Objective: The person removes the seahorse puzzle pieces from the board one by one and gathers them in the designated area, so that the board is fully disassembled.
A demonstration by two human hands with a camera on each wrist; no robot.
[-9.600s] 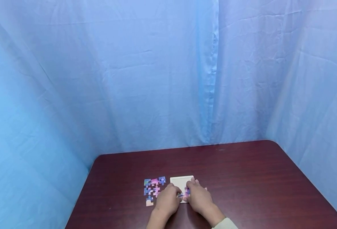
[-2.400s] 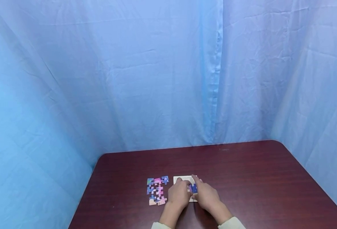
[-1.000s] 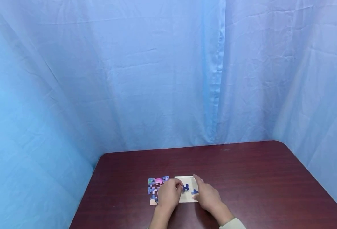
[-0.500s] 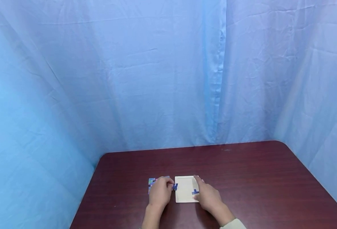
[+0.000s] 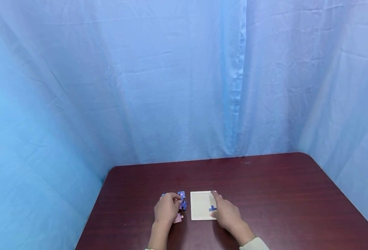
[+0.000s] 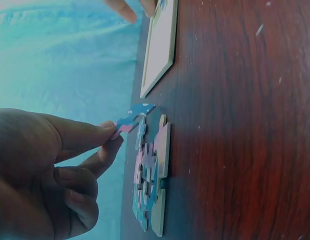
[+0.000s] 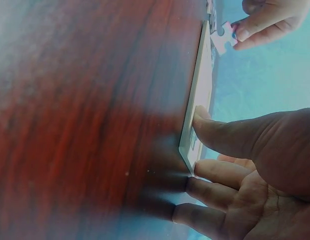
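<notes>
My left hand (image 5: 166,210) pinches a blue and pink jigsaw piece (image 6: 133,118) between thumb and fingertip, tilted up just above the loose group. Under and beside that hand lie several flat jigsaw pieces (image 6: 157,160), partly covered in the head view; a blue one with a star (image 5: 181,194) and a pink one (image 5: 177,218) show. To their right is a pale square puzzle tray (image 5: 199,205). My right hand (image 5: 227,213) grips the tray's right edge, thumb on top and fingers along the outer side. A blue piece (image 5: 212,208) sits in the tray beside the thumb.
The dark red-brown wooden table (image 5: 265,194) carries everything, and its back edge runs behind the tray. Light blue curtains (image 5: 171,86) hang around the table's back and sides.
The left hand has lifted a blue piece from the tray and carried it left over the loose group. A pink piece has joined that group since the earliest frame. The right hand stays at the tray.
</notes>
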